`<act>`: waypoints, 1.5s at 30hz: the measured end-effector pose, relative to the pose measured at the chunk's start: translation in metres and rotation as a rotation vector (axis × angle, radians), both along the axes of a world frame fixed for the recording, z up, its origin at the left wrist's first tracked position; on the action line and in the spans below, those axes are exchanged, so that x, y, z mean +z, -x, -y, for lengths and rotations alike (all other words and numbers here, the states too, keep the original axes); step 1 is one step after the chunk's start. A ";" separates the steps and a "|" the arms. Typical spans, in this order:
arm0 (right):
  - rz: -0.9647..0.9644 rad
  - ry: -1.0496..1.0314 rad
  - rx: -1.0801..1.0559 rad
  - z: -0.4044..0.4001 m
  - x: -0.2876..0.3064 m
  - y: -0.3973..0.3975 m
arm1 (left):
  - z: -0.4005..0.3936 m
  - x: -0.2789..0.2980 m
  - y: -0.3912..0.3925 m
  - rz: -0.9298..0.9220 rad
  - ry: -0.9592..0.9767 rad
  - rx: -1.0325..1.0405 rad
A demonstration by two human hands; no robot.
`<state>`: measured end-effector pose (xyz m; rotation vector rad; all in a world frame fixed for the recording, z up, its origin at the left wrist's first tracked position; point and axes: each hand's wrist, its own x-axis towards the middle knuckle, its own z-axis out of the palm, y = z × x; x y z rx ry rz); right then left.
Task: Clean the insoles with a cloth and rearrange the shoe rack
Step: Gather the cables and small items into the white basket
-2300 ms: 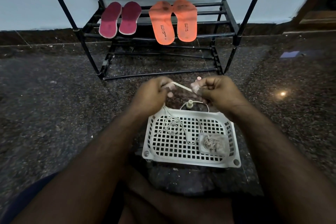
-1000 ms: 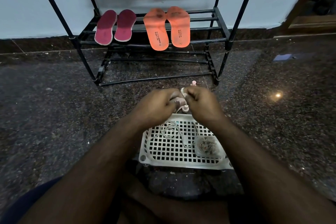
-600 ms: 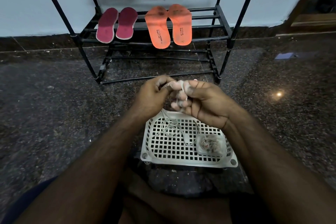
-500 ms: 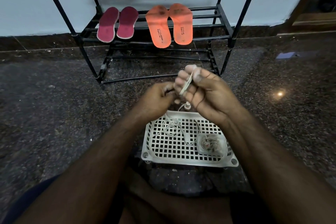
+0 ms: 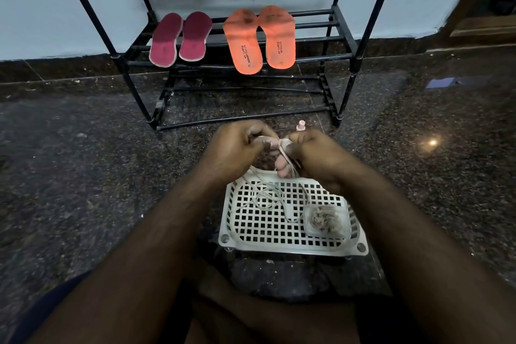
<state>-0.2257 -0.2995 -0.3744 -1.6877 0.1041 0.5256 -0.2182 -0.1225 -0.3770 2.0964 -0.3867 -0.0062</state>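
Note:
Two maroon insoles (image 5: 180, 39) and two orange insoles (image 5: 259, 39) lie side by side on a shelf of the black shoe rack (image 5: 346, 36). In front of the rack, above the far edge of a white perforated basket (image 5: 231, 220), my left hand (image 5: 237, 148) and my right hand (image 5: 312, 153) are close together. Both pinch a thin white cord (image 5: 283, 152) that wraps round my right fingers. The rest of the cord (image 5: 265, 198) lies looped in the basket.
A small clear tub of greyish bits (image 5: 326, 220) sits in the basket's right corner. A small pink bottle (image 5: 301, 126) stands on the dark granite floor behind my hands. A blue scrap (image 5: 441, 83) lies at the right, and a pale wall stands behind the rack.
My right hand, raised with the cord half a second ago, has come down and closed in next to my left hand. The cord now wraps round its fingers.

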 end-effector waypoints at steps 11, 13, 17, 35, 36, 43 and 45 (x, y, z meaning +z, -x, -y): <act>0.109 -0.859 -0.240 -0.004 0.018 0.003 | 0.008 -0.013 0.001 -0.151 -0.006 -0.066; 0.255 -0.629 -0.330 -0.007 0.010 -0.001 | 0.012 -0.010 0.004 -0.174 -0.050 -0.118; 0.617 0.128 -0.310 -0.005 -0.008 0.000 | 0.012 -0.004 0.008 -0.176 -0.117 -0.173; -0.009 -0.692 -0.025 -0.004 0.016 0.008 | 0.005 -0.015 0.002 -0.171 0.028 -0.024; 0.033 -0.735 -0.101 -0.006 0.016 0.008 | 0.008 -0.015 0.004 -0.188 -0.017 -0.057; 0.563 0.069 -0.322 -0.004 -0.003 -0.002 | 0.013 -0.005 0.011 -0.178 -0.208 -0.197; 0.612 0.459 -0.183 -0.001 -0.013 -0.003 | 0.012 -0.002 0.010 -0.134 -0.178 -0.171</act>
